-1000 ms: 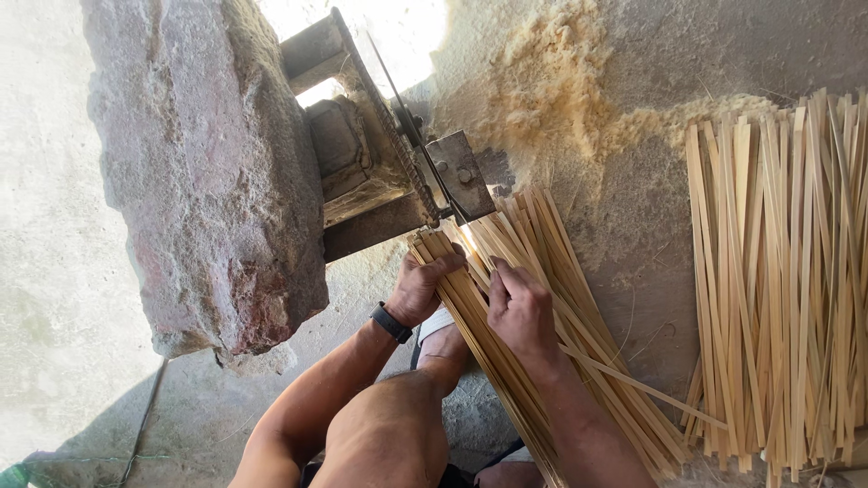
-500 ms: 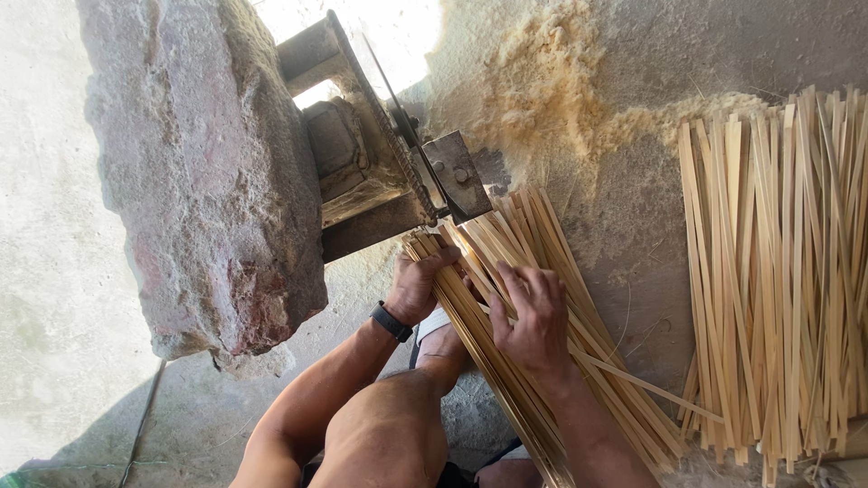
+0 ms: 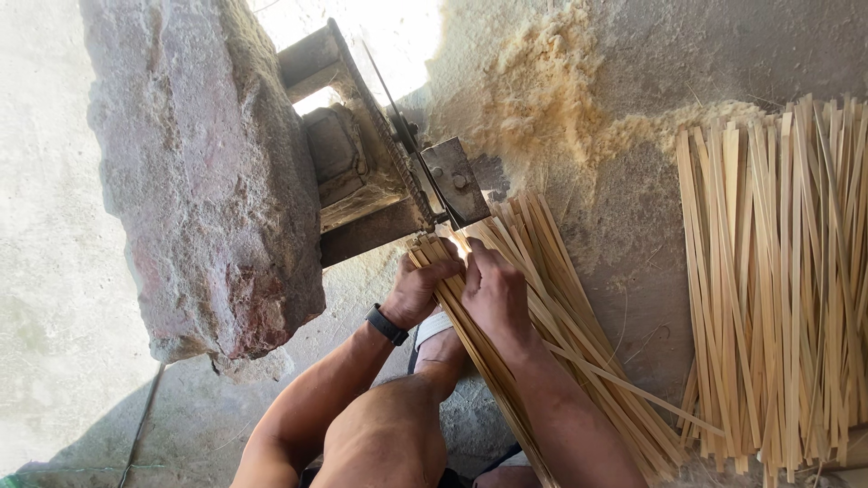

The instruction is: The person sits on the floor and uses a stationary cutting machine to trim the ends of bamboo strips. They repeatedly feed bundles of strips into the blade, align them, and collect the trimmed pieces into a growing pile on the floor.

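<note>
The left hand [image 3: 418, 291] curls around the near end of a bundle of bamboo strips [image 3: 561, 352], and the right hand [image 3: 493, 294] presses flat on top, fingers together. The bundle lies slanted on the concrete floor [image 3: 624, 190], its end touching the metal cutter [image 3: 425, 185] beside a large stone [image 3: 199, 172]. A second pile of strips [image 3: 778, 280] lies well apart, at the floor's right edge.

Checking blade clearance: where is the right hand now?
In the head view, the right hand rests on the bundle of pale bamboo strips, beside the left hand, below the metal blade.
</note>
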